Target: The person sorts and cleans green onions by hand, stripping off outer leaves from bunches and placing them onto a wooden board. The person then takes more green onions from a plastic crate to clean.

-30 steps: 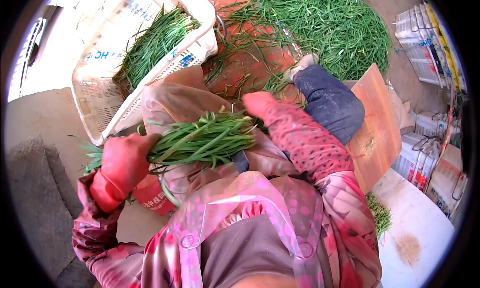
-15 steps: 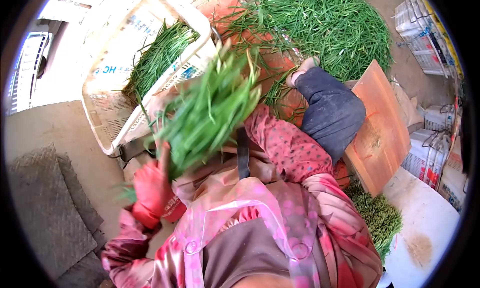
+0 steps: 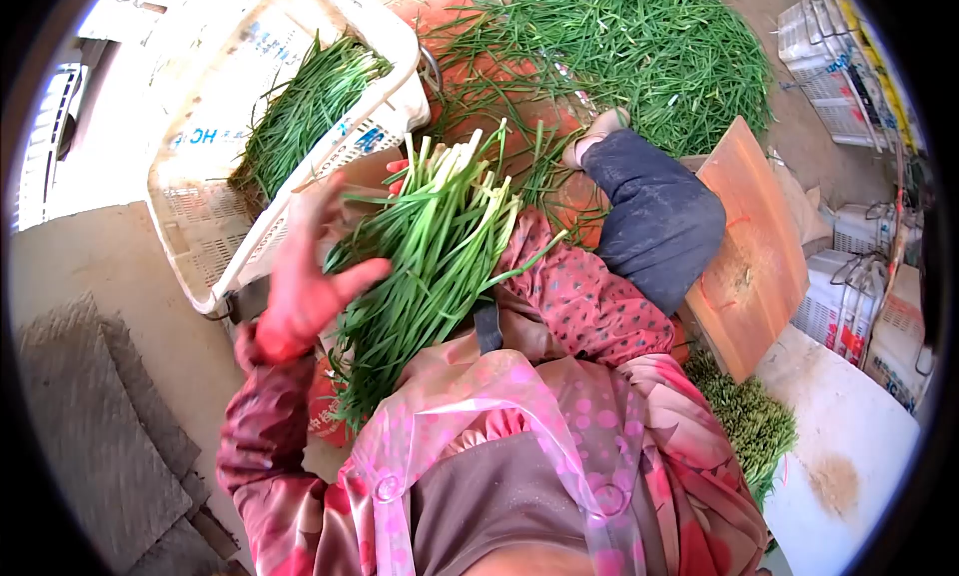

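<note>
A bunch of chives (image 3: 430, 246), long green leaves with pale cut ends pointing up and away, lies across my lap. My right hand (image 3: 398, 174) is around the bunch from behind, mostly hidden by the leaves; only some red-gloved fingers show past its far left side. My left hand (image 3: 315, 276), also in a red glove, is raised at the left of the bunch. Its fingers and thumb are spread, holding nothing.
A white plastic basket (image 3: 215, 266) holding more chives (image 3: 310, 116) tilts at the left. A large chive heap (image 3: 659, 56) covers the floor ahead. A wooden board (image 3: 751, 256) leans at right, near bundled chives (image 3: 744, 416). Stacked crates (image 3: 829, 86) stand beyond.
The bunch has come down closer to my lap and lies steadier, its pale ends now distinct. My left hand has moved up from the leaves' lower end and opened.
</note>
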`<state>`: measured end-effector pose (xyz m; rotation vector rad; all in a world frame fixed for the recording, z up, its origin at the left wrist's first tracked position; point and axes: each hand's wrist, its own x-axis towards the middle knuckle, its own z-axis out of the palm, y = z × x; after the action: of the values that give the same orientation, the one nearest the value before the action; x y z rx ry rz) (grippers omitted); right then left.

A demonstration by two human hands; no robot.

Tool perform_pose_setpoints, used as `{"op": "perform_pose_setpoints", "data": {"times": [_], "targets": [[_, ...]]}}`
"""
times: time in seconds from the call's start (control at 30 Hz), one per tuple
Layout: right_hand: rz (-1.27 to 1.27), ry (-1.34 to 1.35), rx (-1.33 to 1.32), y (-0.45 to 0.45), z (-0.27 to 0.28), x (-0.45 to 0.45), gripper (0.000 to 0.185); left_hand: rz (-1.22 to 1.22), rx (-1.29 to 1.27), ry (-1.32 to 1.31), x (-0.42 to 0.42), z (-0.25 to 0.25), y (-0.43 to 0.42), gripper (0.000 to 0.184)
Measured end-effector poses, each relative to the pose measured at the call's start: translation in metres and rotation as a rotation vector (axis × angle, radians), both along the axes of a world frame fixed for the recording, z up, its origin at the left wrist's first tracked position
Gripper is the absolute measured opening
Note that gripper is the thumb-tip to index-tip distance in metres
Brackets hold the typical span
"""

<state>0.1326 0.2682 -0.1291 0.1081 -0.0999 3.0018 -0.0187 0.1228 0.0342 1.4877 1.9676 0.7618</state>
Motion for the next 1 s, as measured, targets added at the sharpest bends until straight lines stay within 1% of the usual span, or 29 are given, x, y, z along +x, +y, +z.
{"op": "perform_pose_setpoints", "data": {"times": [0.03, 0.07, 0.1, 0.13, 0.17, 0.2, 0.23, 0.27, 0.3, 0.37, 0.43, 0.47, 0.5, 0.57, 0.6, 0.63, 0.7, 0.73, 0.77, 0.8, 0.83, 0.87, 0.9, 0.93, 0.97, 1.0], "targets": [[-0.024, 0.007, -0.013, -0.005, -0.008, 0.001, 0.067, -0.027, -0.088, -0.127, 0.013, -0.009, 0.010, 0.091], [-0.029, -0.001, -0.007, -0.014, -0.031, -0.001, 0.067, -0.005, -0.118, -0.431, 0.027, -0.029, 0.014, 0.090], [-0.225, -0.038, -0.107, -0.023, -0.053, -0.001, 0.061, 0.016, -0.150, -0.735, 0.036, -0.047, 0.016, 0.089], [-0.235, -0.074, -0.037, -0.011, -0.022, 0.012, 0.055, 0.081, -0.427, -1.052, 0.038, -0.052, 0.016, 0.078], [-0.244, -0.110, 0.033, 0.001, 0.013, 0.025, 0.050, 0.117, -0.565, -1.273, 0.041, -0.057, 0.015, 0.067], [-0.215, -0.231, 0.131, 0.008, -0.006, 0.033, 0.044, 0.158, -0.544, -1.310, 0.045, -0.056, 0.011, 0.062], [-0.213, -0.343, 0.164, 0.014, 0.013, 0.048, 0.042, 0.203, -0.525, -1.351, 0.049, -0.053, 0.006, 0.058], [-0.204, -0.455, 0.193, 0.019, 0.032, 0.062, 0.039, 0.270, -0.521, -1.420, 0.053, -0.047, 0.003, 0.057], [-0.272, -0.493, 0.480, 0.024, 0.021, 0.074, 0.048, 0.305, -0.500, -1.427, 0.054, -0.052, -0.002, 0.056], [-0.265, -0.287, 0.272, 0.032, 0.016, 0.093, 0.059, 0.362, -0.473, -1.411, 0.057, -0.051, -0.009, 0.054], [-0.355, -0.032, 0.228, 0.045, 0.020, 0.086, 0.068, 0.402, -0.471, -1.427, 0.062, -0.046, -0.010, 0.056], [-0.419, -0.273, 0.259, 0.047, 0.028, 0.079, 0.055, 0.418, -0.467, -1.451, 0.065, -0.045, -0.011, 0.055], [-0.415, -0.272, 0.256, 0.047, 0.042, 0.069, 0.055, 0.431, -0.464, -1.476, 0.066, -0.045, -0.013, 0.053], [-0.279, -0.705, 0.645, 0.048, 0.058, 0.050, 0.042, 0.418, -0.454, -1.478, 0.068, -0.051, -0.019, 0.051], [-0.376, -0.628, 0.764, 0.052, 0.042, 0.042, 0.038, 0.445, -0.441, -1.500, 0.068, -0.053, -0.022, 0.050], [-0.447, -0.743, 0.921, 0.062, 0.052, 0.042, 0.037, 0.474, -0.418, -1.524, 0.068, -0.055, -0.024, 0.049], [-0.406, -0.640, 0.611, 0.110, 0.047, 0.058, 0.035, 0.506, -0.389, -1.524, 0.065, -0.059, -0.033, 0.047], [-0.543, -0.760, 0.568, 0.126, 0.053, 0.063, 0.033, 0.521, -0.387, -1.536, 0.063, -0.060, -0.034, 0.046], [-0.651, -0.887, 0.599, 0.159, 0.044, 0.079, 0.039, 0.535, -0.386, -1.548, 0.062, -0.060, -0.036, 0.044], [-0.782, -1.027, 0.566, 0.186, 0.043, 0.097, 0.037, 0.550, -0.354, -1.561, 0.064, -0.063, -0.039, 0.045], [-0.857, -0.913, 0.418, 0.208, 0.037, 0.121, 0.034, 0.558, -0.340, -1.568, 0.063, -0.064, -0.041, 0.045], [-0.939, -1.067, 0.557, 0.227, 0.037, 0.137, 0.032, 0.572, -0.347, -1.607, 0.062, -0.065, -0.042, 0.046], [-0.874, -1.421, 0.957, 0.233, 0.046, 0.141, 0.029, 0.583, -0.355, -1.645, 0.060, -0.067, -0.043, 0.047], [-0.733, -1.518, 1.417, 0.243, 0.040, 0.154, 0.028, 0.626, -0.346, -1.756, 0.064, -0.059, -0.038, 0.047], [-0.548, -1.569, 1.879, 0.253, 0.030, 0.165, 0.027, 0.627, -0.341, -1.760, 0.065, -0.057, -0.036, 0.047], [-0.588, -1.437, 1.919, 0.236, 0.049, 0.150, 0.026, 0.655, -0.290, -1.802, 0.067, -0.057, -0.034, 0.047]]}}
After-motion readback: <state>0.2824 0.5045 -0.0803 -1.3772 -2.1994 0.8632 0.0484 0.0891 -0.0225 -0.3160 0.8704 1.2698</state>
